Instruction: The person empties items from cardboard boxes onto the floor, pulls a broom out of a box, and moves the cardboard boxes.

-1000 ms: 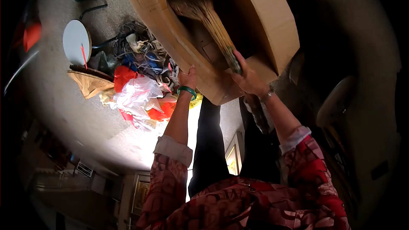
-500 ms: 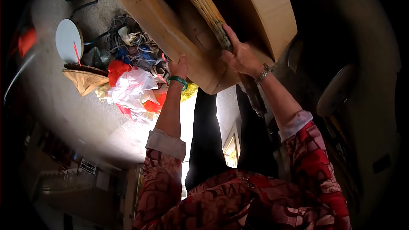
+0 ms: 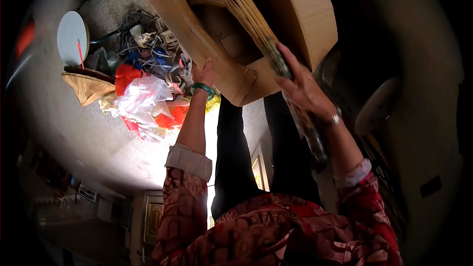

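Note:
A large open cardboard box [image 3: 217,51] is tilted in front of me, its inside facing me. My left hand [image 3: 203,72], with a green bangle at the wrist, grips the box's left edge. In my right hand [image 3: 306,88] is a straw broom [image 3: 250,17], the fingers wrapped round its bound handle. The broom's bristle head reaches into the box, and the handle's end sticks out below my hand toward my leg. Part of the bristles is lost in the shadow inside the box.
On the floor at left lies a heap of tangled straps [image 3: 148,44] beside white and red plastic bags [image 3: 143,101]. A round stool [image 3: 73,38] and a tan conical thing [image 3: 87,87] stand nearby. Another round seat [image 3: 377,106] is at right, in shadow.
My right hand has drawn the broom down and to the right, partly out of the box. My left hand keeps its hold on the box edge, and the view has shifted slightly.

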Available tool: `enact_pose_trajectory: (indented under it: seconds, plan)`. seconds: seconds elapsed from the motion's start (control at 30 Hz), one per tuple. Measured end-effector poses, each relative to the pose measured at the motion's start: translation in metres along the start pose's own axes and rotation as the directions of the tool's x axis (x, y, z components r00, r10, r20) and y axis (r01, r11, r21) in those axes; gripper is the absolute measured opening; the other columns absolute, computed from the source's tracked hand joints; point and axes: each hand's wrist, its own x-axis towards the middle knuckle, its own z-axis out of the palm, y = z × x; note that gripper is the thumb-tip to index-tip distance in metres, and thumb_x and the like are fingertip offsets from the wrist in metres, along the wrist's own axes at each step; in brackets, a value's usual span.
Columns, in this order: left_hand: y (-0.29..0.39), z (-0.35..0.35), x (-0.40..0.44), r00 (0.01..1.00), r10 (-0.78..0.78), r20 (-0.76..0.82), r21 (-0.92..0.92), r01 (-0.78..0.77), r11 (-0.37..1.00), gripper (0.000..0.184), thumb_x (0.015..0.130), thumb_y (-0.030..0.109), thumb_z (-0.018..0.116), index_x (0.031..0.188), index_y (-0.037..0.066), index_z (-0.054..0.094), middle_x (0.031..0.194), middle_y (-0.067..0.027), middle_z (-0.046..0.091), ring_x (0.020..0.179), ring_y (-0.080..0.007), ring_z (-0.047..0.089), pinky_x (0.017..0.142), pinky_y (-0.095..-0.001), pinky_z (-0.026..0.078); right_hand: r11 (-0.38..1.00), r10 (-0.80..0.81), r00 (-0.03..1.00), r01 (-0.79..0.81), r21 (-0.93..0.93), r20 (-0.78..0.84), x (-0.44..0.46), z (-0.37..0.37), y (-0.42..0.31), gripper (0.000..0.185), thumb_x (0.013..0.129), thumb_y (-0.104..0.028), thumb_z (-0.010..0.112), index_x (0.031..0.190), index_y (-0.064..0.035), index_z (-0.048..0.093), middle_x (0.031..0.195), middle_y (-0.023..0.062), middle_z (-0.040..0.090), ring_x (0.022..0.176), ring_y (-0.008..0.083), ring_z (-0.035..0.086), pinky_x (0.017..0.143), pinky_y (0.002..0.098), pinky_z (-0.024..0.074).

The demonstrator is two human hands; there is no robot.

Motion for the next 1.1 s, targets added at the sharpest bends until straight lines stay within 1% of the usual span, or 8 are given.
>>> enact_pose_trajectory:
  seconds: [0.13,0.27,0.3,0.4,0.5,0.77,0.87,1.1]
  plan:
    - [0.011,-0.003,0.002,0.998,-0.058,-0.009,0.085,0.058,0.995,0.035,0.079,0.011,0.058,0.112,0.000,0.051,0.106,-0.0141,0.060,0.097,-0.0250,0.057,0.084,-0.0337,0.044,0.982,0.121,0.993,-0.117,-0.149,0.019,0.046,0.015,0.019,0.071,0.086,-0.016,0.053,0.142,-0.0218,0.010,0.083,0.0097,0.058,0.053,0.0155,0.054,0.051,0.0298,0.0474]
    - [0.001,0.000,0.001,0.999,-0.034,0.034,0.034,0.033,0.999,0.039,0.080,0.012,0.059,0.115,-0.001,0.049,0.109,-0.0150,0.059,0.099,-0.0258,0.057,0.085,-0.0340,0.043,0.816,0.387,0.892,-0.449,0.363,0.234,-0.034,0.013,0.057,0.075,0.084,-0.014,0.052,0.142,-0.0232,0.005,0.075,0.0089,0.055,0.046,0.0152,0.051,0.042,0.0289,0.0463]
    - [0.004,0.000,0.001,0.999,-0.023,0.027,0.003,0.023,1.000,0.039,0.079,0.012,0.059,0.115,0.000,0.049,0.108,-0.0154,0.059,0.099,-0.0261,0.057,0.085,-0.0341,0.043,0.828,0.434,0.872,-0.486,0.280,0.227,-0.050,0.009,0.045,0.075,0.084,-0.013,0.052,0.143,-0.0231,0.006,0.076,0.0079,0.055,0.048,0.0147,0.051,0.042,0.0292,0.0461]
    - [0.011,-0.001,-0.003,1.000,-0.013,0.015,0.045,0.012,0.999,0.040,0.079,0.012,0.059,0.116,-0.001,0.048,0.107,-0.0148,0.060,0.098,-0.0261,0.057,0.085,-0.0339,0.043,0.892,0.395,0.903,-0.421,0.166,0.170,-0.059,-0.004,-0.002,0.075,0.082,-0.011,0.053,0.142,-0.0220,0.010,0.078,0.0121,0.059,0.049,0.0169,0.053,0.046,0.0317,0.0478]
    - [0.002,-0.001,0.001,1.000,-0.014,0.011,0.056,0.013,0.998,0.039,0.079,0.011,0.059,0.115,-0.001,0.048,0.106,-0.0143,0.060,0.097,-0.0261,0.058,0.085,-0.0340,0.044,0.864,-0.088,0.994,0.107,-0.492,0.062,-0.038,-0.026,-0.035,0.076,0.077,-0.008,0.056,0.141,-0.0162,0.016,0.071,0.0190,0.062,0.054,0.0216,0.059,0.053,0.0320,0.0478]
    - [0.008,-0.001,0.001,0.999,-0.020,0.034,-0.005,0.020,1.000,0.035,0.079,0.011,0.058,0.111,0.001,0.049,0.101,-0.0146,0.062,0.092,-0.0267,0.059,0.082,-0.0348,0.045,0.931,0.169,0.983,-0.134,0.339,-0.077,0.018,0.022,0.002,0.070,0.082,-0.008,0.054,0.141,-0.0132,0.017,0.074,0.0087,0.056,0.046,0.0118,0.049,0.043,0.0260,0.0428]
    - [-0.009,0.001,0.007,0.998,-0.049,0.039,0.077,0.046,0.996,0.036,0.078,0.013,0.059,0.111,0.002,0.049,0.100,-0.0157,0.062,0.092,-0.0286,0.060,0.080,-0.0362,0.046,0.633,0.396,0.906,-0.387,0.670,0.149,-0.006,0.036,-0.001,0.072,0.082,-0.012,0.055,0.141,-0.0145,0.015,0.075,0.0079,0.054,0.046,0.0143,0.050,0.042,0.0287,0.0465]
    - [-0.009,0.001,0.006,1.000,-0.012,0.026,0.045,0.010,0.999,0.037,0.078,0.016,0.060,0.112,0.004,0.049,0.099,-0.0153,0.062,0.092,-0.0311,0.060,0.080,-0.0379,0.046,0.818,0.392,0.909,-0.414,0.399,0.139,-0.095,-0.014,-0.036,0.072,0.081,-0.010,0.053,0.142,-0.0151,0.015,0.077,0.0063,0.054,0.050,0.0115,0.050,0.044,0.0260,0.0461]
